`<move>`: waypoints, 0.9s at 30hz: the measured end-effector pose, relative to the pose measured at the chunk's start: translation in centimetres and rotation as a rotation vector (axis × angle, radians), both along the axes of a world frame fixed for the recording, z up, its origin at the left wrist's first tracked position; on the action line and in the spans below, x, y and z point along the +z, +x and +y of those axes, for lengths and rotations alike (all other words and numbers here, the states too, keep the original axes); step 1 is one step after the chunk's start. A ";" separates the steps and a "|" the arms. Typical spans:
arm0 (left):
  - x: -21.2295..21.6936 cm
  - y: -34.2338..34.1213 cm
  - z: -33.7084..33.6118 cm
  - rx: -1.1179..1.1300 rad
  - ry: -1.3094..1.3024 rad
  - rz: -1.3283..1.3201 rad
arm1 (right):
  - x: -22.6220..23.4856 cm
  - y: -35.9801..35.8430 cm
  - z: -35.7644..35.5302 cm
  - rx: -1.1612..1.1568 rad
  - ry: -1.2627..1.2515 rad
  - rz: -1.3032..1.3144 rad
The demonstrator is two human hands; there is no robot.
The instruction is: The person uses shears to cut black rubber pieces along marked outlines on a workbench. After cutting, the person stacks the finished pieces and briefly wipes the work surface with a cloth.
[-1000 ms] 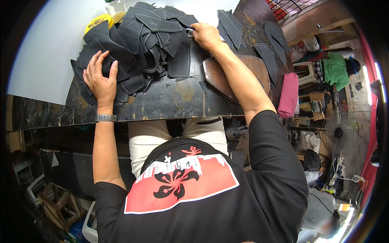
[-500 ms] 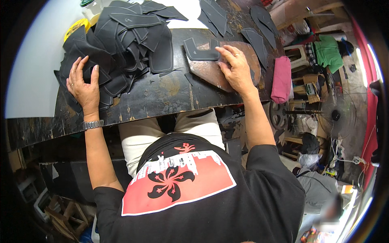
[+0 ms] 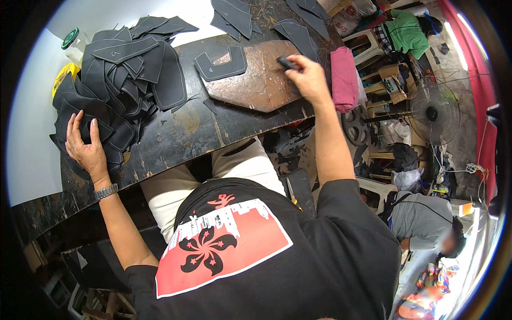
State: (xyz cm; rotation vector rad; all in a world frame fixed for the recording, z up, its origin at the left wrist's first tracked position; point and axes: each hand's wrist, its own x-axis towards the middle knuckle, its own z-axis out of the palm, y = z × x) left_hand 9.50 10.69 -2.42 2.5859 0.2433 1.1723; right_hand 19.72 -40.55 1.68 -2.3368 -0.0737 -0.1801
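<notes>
My left hand (image 3: 88,144) lies with its fingers spread on a heap of dark grey cut pieces (image 3: 125,74), several of them marked with thin pale outlines. My right hand (image 3: 310,80) is closed round a small black object (image 3: 286,63) whose kind I cannot make out. It is raised over the right part of a worn brown board (image 3: 256,88). On the board's left end lies a U-shaped dark piece (image 3: 224,66) with a pale line along its edge, apart from both hands.
A pink cloth bundle (image 3: 344,80) sits at the table's right end. More dark pieces (image 3: 233,18) lie at the back. Behind the heap stand a green-lidded jar (image 3: 72,40) and a yellow item (image 3: 65,80). A fan (image 3: 432,112) and two people are off to the right.
My right hand has left the U-shaped piece, moved right over the board and now grips a small black object. My left hand stays on the heap. The whole view has shifted.
</notes>
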 end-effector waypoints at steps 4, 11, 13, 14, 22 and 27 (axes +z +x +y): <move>-0.1 0.0 0.2 -0.004 -0.004 0.004 | 1.0 1.8 -5.2 -0.334 -0.020 -0.189; -0.1 0.1 0.3 -0.013 0.000 -0.002 | 2.0 0.8 -10.2 -0.508 -0.821 -0.363; 0.0 0.1 0.2 -0.002 0.003 0.014 | 1.5 0.6 -12.2 -0.605 -0.822 -0.205; 0.0 0.1 0.2 0.009 0.006 0.020 | 1.1 0.7 -13.3 -0.643 -0.777 -0.096; 0.1 0.1 0.2 -0.010 0.017 -0.007 | 3.3 0.0 -16.8 -0.384 -0.494 -0.057; 0.0 0.2 0.3 -0.005 0.064 -0.005 | 5.1 -2.0 -9.8 -0.216 -0.228 -0.221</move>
